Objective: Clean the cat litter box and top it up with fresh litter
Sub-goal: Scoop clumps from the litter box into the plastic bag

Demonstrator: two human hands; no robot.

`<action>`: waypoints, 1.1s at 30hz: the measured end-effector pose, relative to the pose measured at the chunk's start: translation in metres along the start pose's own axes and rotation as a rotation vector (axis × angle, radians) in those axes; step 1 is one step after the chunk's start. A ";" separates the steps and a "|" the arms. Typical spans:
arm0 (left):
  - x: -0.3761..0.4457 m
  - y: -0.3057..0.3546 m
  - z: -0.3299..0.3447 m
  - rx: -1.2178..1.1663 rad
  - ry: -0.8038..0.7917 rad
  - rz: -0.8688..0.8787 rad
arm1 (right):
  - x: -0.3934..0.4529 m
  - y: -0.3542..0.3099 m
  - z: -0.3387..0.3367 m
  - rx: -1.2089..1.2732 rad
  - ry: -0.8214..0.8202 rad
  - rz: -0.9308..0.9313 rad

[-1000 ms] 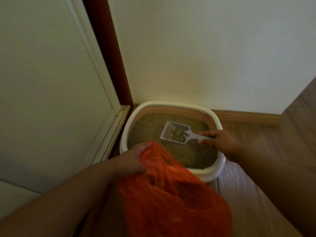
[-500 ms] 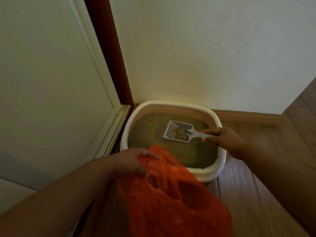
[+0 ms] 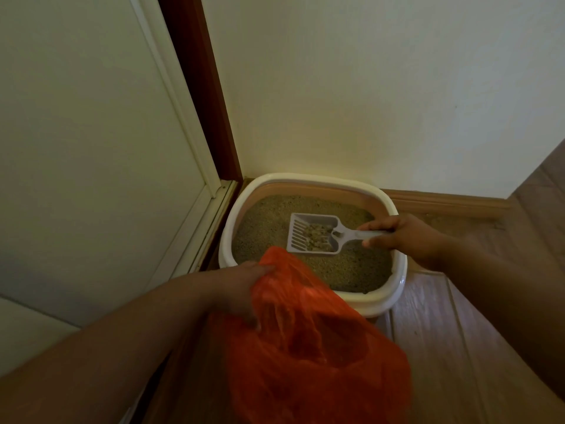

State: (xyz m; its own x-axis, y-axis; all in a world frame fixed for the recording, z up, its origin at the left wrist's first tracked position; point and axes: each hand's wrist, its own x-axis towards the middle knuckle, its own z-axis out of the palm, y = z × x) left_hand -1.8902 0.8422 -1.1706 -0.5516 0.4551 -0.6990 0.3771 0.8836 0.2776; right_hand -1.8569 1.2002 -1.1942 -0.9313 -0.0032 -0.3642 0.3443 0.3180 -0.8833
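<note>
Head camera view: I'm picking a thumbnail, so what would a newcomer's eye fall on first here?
First the bright orange plastic bag, low in the middle, gripped by the left hand. Next the slotted grey plastic scoop holding clumps, which the right hand holds over the tan litter in the cream oval litter box, set in the corner.

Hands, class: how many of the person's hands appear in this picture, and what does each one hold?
2. The left hand grips the rim of the crinkled orange plastic bag at lower centre. The right hand holds the grey slotted plastic scoop over the litter box.
</note>
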 end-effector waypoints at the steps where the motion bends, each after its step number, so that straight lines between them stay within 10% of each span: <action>1: 0.000 -0.001 0.001 0.006 -0.018 -0.003 | -0.001 -0.001 0.001 -0.020 -0.027 -0.002; 20: -0.001 0.006 0.001 -0.272 -0.016 0.024 | -0.009 -0.070 0.061 -0.944 -0.574 -0.182; 33: 0.001 0.004 -0.001 -0.253 -0.029 0.016 | -0.015 -0.101 0.082 -1.163 -0.586 -0.230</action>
State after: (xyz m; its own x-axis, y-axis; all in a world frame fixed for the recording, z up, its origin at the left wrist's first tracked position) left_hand -1.8900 0.8461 -1.1691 -0.5245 0.4687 -0.7108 0.1854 0.8777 0.4419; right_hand -1.8683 1.0906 -1.1237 -0.6647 -0.4791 -0.5733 -0.3891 0.8770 -0.2818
